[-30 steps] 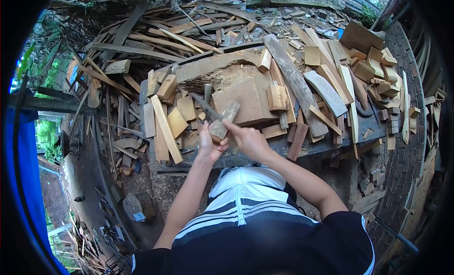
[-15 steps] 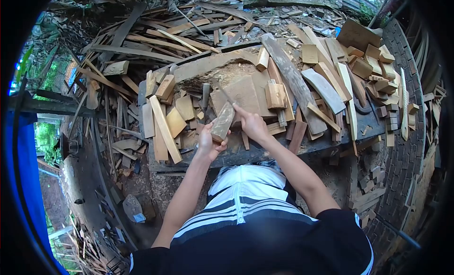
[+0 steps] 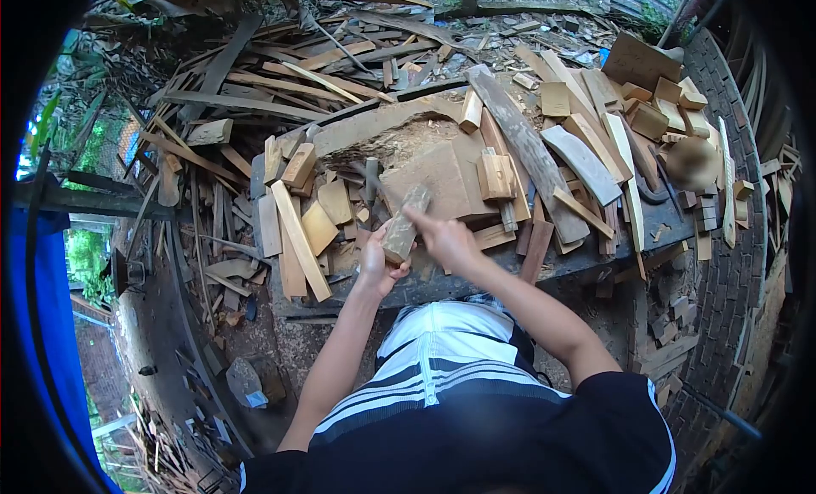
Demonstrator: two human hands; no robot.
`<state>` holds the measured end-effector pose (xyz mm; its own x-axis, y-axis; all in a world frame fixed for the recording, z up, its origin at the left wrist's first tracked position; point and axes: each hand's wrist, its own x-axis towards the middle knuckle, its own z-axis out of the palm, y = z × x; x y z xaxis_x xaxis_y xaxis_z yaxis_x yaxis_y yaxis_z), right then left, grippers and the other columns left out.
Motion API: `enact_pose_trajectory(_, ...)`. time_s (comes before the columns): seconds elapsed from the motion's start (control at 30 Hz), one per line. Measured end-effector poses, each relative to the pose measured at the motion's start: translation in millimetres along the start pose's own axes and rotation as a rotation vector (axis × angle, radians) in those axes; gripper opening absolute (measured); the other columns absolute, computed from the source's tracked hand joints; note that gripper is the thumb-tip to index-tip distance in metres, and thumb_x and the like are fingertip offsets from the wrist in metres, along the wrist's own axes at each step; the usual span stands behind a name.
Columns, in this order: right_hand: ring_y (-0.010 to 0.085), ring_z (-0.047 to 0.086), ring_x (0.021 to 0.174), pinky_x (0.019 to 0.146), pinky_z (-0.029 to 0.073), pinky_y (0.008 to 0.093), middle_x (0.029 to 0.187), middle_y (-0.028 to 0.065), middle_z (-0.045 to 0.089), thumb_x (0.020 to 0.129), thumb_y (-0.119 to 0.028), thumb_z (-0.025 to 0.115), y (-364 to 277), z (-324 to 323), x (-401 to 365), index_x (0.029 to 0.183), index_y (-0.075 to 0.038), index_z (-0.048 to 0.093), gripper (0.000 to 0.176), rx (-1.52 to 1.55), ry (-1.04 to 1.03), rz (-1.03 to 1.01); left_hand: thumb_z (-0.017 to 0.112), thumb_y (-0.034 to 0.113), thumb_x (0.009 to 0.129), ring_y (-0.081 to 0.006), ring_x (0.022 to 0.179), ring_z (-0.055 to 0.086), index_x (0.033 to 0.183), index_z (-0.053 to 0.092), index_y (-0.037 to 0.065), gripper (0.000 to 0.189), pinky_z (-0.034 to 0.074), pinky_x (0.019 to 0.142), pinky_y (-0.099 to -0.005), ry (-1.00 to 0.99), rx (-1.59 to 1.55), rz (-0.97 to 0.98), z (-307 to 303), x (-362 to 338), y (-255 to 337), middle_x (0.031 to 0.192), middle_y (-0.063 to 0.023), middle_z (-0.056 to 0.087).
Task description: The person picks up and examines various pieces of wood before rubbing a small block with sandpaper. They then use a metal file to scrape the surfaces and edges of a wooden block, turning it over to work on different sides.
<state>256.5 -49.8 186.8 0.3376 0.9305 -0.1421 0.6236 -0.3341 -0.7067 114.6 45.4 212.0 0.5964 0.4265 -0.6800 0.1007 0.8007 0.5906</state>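
Note:
My left hand (image 3: 379, 263) is wrapped round the lower end of a rough wooden block (image 3: 406, 225), which tilts up and to the right over the workbench. Against the block's right side is my right hand (image 3: 447, 241), closed, with its forefinger stretched along the block. It grips a thin blade-like tool (image 3: 388, 190), smeared by motion, that points up and left across the block; its handle is hidden in the fist. Behind both hands lies a broad wooden slab (image 3: 433, 178). A dark cylindrical piece (image 3: 371, 176) stands just left of it.
Wood offcuts lie on both sides of the bench (image 3: 340, 300), with a notched wooden block (image 3: 495, 176) and a long grey plank (image 3: 531, 154) on the right. A scrap heap (image 3: 280, 86) rises behind. Small cut blocks (image 3: 667, 111) are piled at the far right.
My right hand has moved slightly down and toward me along the block, and the tool has swung lower and left. The left hand still holds the block, now turned slightly.

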Motion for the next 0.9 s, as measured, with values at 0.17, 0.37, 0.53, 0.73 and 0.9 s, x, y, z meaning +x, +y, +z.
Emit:
enact_pose_trajectory(0.17,0.0409,0.069,0.078,0.069,0.056,0.0518,0.084,0.0230,0.069,0.096,-0.020,0.052,23,14,9,0.142,-0.035,0.050,0.048,0.044,0.034,0.055,0.022,0.034,0.103,-0.0168,0.050,0.046,0.118,0.052,0.005,0.044,0.030,0.036,-0.0240,-0.024,-0.112,-0.050,-13,2,-8,0.088,-0.0139,0.061)
enact_pose_trajectory(0.37,0.0421,0.069,0.079,0.069,0.056,0.0517,0.088,0.0241,0.069,0.096,-0.020,0.049,34,12,25,0.140,-0.030,0.053,0.045,0.117,0.035,0.065,0.039,0.039,0.102,-0.0148,0.048,0.046,0.119,0.053,0.006,0.039,0.028,0.034,-0.0220,-0.065,-0.126,-0.067,-5,-1,2,0.088,-0.0120,0.062)
enact_pose_trajectory(0.53,0.0425,0.068,0.080,0.070,0.054,0.0527,0.087,0.0257,0.067,0.092,-0.011,0.052,2,1,-4,0.139,-0.032,0.054,0.051,0.040,-0.012,-0.049,0.052,0.033,0.097,-0.0141,0.048,0.047,0.118,0.053,0.008,0.033,0.028,0.034,-0.0210,-0.013,-0.025,-0.003,-6,-3,-5,0.090,-0.0110,0.062)
enact_pose_trajectory(0.73,0.0421,0.068,0.078,0.068,0.055,0.0527,0.083,0.0265,0.067,0.093,-0.016,0.052,-6,2,19,0.139,-0.034,0.053,0.049,0.031,-0.010,0.040,0.049,0.028,0.097,-0.0140,0.045,0.051,0.140,0.041,0.017,0.045,0.032,0.032,-0.0197,-0.017,0.117,-0.004,-3,-6,-4,0.088,-0.0082,0.059)
enact_pose_trajectory(0.9,0.0405,0.069,0.073,0.063,0.056,0.0520,0.078,0.0230,0.068,0.094,-0.020,0.051,3,2,9,0.137,-0.035,0.054,0.045,0.004,0.061,-0.058,0.049,0.025,0.098,-0.0124,0.045,0.050,0.144,0.037,0.017,0.048,0.031,0.032,-0.0197,0.013,0.133,0.006,2,-11,-1,0.085,-0.0064,0.056)
